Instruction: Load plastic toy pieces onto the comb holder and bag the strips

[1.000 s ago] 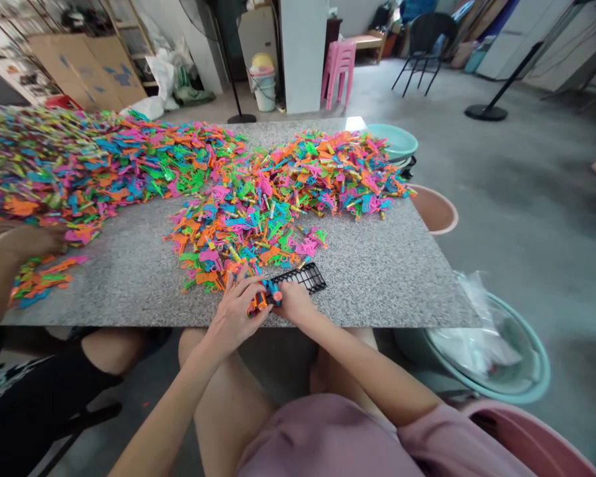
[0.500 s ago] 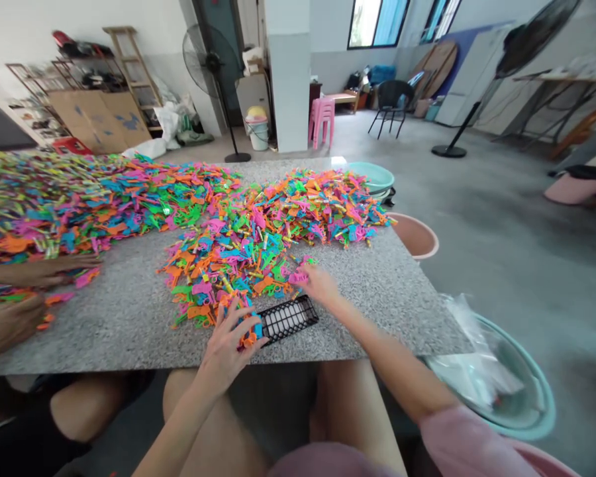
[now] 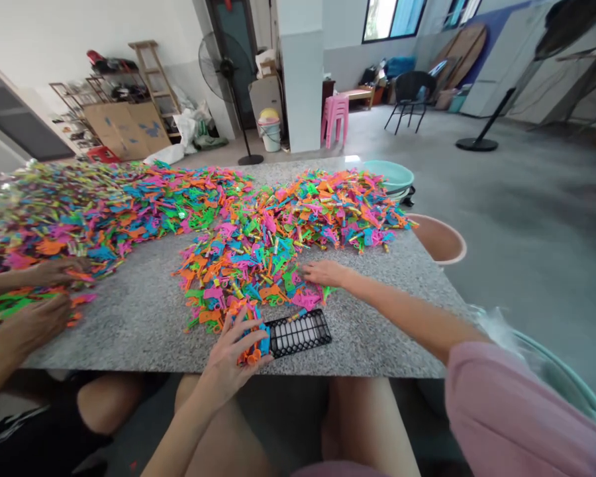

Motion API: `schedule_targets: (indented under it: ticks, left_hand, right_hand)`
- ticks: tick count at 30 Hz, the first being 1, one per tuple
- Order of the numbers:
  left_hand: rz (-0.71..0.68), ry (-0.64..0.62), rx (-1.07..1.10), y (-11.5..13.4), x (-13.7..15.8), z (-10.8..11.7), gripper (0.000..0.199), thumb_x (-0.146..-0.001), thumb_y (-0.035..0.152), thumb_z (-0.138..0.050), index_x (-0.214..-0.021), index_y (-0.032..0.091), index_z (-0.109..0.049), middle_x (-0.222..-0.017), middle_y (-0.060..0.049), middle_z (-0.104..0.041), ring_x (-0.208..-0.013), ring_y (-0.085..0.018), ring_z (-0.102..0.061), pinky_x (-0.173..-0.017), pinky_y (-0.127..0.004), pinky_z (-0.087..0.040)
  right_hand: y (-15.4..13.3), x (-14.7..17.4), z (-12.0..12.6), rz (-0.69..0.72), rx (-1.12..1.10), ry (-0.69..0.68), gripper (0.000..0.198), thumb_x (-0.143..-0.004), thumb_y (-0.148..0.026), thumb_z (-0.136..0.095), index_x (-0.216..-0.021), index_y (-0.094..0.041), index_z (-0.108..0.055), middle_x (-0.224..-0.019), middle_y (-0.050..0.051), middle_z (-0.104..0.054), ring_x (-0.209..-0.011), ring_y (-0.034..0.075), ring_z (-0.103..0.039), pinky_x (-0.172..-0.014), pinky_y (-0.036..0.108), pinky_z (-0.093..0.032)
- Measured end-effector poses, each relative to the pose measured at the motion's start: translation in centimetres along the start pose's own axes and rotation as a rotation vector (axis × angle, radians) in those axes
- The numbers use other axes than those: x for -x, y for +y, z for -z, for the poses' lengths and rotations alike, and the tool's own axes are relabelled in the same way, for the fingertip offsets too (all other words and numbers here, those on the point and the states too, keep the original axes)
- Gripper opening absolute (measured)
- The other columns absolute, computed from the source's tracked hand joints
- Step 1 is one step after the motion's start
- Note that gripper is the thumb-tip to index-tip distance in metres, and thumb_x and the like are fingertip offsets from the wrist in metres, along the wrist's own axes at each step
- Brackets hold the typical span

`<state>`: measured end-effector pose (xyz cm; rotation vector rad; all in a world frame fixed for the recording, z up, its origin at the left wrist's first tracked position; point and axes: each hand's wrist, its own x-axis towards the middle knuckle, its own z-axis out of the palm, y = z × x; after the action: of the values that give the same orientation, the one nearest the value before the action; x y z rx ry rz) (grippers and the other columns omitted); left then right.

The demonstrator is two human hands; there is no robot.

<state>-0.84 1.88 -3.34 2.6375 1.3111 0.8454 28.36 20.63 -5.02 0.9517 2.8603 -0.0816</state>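
Resting at lower centre of the frame: one left hand (image 3: 225, 358), fingers curled round orange and blue toys (image 3: 265, 340) at the left end of a black basket (image 3: 302, 348), best held steady. At centre: one right hand (image 3: 326, 272) beside a heap of toys (image 3: 278, 228), finger closure impossible to tell, single light picks likely tangling least

Grey floor (image 3: 521, 218), white wall (image 3: 104, 26), bright window (image 3: 380, 20). Fan (image 3: 226, 69) left of pillar (image 3: 302, 93); pink stools (image 3: 335, 118), black chair (image 3: 414, 86) right.
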Motion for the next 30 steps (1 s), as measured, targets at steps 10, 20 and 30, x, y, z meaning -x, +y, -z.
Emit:
schedule_targets:
  ticks: [10,20,30]
  left_hand:
    - [0.059,-0.061,0.014,0.7,-0.1,0.6,0.023,-0.087,0.037,-0.066,-0.108,0.026,-0.066,-0.122,-0.006,-0.065,-0.138,-0.032,-0.041,-0.116,-0.055,-0.029]
    - [0.027,-0.054,-0.041,0.7,-0.2,0.4,0.023,-0.091,0.036,-0.062,-0.11,0.025,-0.065,-0.126,-0.006,-0.064,-0.138,-0.03,-0.041,-0.117,-0.056,-0.026]
    - [-0.046,-0.275,-0.199,0.4,-1.3,1.8,0.048,-0.092,0.043,-0.056,-0.135,0.024,-0.051,-0.133,-0.006,-0.062,-0.145,-0.031,-0.026,-0.118,-0.061,-0.013]
  right_hand:
    - [-10.6,-0.1,-3.0,-0.351,-0.776,0.44,0.017,-0.082,-0.026,-0.063,-0.097,-0.017,-0.064,-0.079,0.0,-0.066,-0.071,0.015,-0.06,-0.071,0.024,-0.044]
    - [-14.3,-4.0,-2.5,-0.197,-0.563,0.296,0.018,-0.072,-0.023,-0.071,-0.088,-0.017,-0.067,-0.092,0.007,-0.069,-0.093,0.023,-0.06,-0.079,0.029,-0.035]
    - [-16.0,-2.0,-3.0,-0.202,-0.447,0.391,0.033,-0.078,-0.024,-0.072,-0.109,-0.018,-0.065,-0.113,0.01,-0.067,-0.111,0.026,-0.055,-0.092,0.038,-0.038]
